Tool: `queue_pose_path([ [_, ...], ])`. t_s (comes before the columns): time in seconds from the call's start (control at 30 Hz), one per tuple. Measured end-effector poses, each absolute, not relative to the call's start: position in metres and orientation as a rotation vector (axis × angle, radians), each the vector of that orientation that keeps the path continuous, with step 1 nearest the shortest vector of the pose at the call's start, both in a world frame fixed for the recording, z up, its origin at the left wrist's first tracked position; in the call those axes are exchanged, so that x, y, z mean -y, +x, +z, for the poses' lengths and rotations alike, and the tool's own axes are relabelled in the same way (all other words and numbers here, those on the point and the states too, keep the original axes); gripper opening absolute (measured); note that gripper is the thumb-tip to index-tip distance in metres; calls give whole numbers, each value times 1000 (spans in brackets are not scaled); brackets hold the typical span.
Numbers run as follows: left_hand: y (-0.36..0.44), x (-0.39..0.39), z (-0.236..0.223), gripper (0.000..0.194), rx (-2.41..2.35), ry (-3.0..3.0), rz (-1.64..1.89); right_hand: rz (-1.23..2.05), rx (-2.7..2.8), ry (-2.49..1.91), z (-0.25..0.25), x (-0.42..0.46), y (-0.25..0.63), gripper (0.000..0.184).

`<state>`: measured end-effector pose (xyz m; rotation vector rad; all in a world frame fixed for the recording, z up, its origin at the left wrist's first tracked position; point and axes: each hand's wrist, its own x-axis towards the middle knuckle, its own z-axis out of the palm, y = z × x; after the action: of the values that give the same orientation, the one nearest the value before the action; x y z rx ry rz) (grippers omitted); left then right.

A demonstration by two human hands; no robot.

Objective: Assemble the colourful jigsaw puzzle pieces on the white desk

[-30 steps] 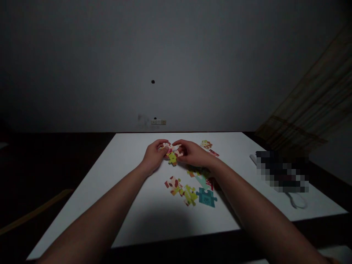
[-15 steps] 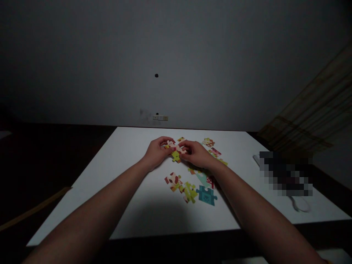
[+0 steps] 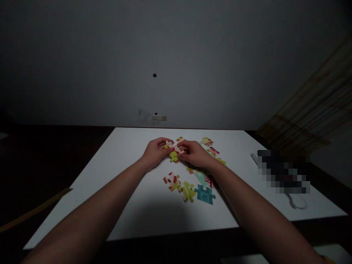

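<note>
My left hand is closed on the left side of some jigsaw puzzle pieces in yellow-green, cream and red-brown, low over the table. From the right, my right hand pinches the same cluster with thumb and fingers. Whether the pieces are fully interlocked, I cannot tell. Nearer to me lie a cream and brown piece, a yellow-green piece and a teal piece. A green and red piece sits partly behind my right forearm.
More loose pieces lie beyond my right hand, among them a brown and yellow one and a pink one. The white table reaches toward the wall. A blurred-out dark object with a looped strap rests at the right.
The view has shifted slightly, moving everything a little to the left. Both hands keep their hold on the puzzle pieces, with only tiny finger movement.
</note>
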<state>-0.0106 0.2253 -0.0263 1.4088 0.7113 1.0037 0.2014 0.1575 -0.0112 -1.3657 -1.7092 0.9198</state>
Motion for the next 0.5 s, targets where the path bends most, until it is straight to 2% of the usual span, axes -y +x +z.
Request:
queue_pose_path([
  [0.5, -11, -225, -26, 52, -707, 1406, 995, 944, 1694, -1364, -14, -158, 198, 32],
])
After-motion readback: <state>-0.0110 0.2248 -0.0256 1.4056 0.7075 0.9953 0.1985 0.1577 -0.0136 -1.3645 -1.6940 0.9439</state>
